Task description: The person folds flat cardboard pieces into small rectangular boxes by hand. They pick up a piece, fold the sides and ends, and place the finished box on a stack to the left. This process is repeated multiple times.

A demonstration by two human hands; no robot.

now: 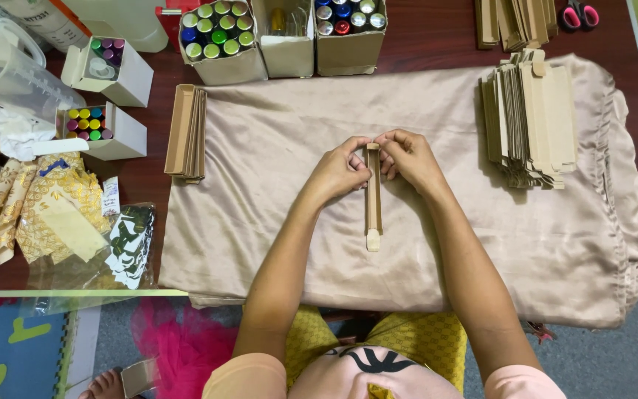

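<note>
A long narrow brown cardboard box lies lengthwise on the beige satin cloth, its near flap sticking out toward me. My left hand pinches the far end of the box from the left. My right hand pinches the same end from the right, fingers curled over the top flap. Both thumbs press at the box's far tip.
A stack of flat unfolded box blanks lies on the cloth at right, more blanks and scissors behind. Folded boxes are piled at left. Cartons of coloured-cap bottles line the back; a plastic jug and patterned fabric sit far left.
</note>
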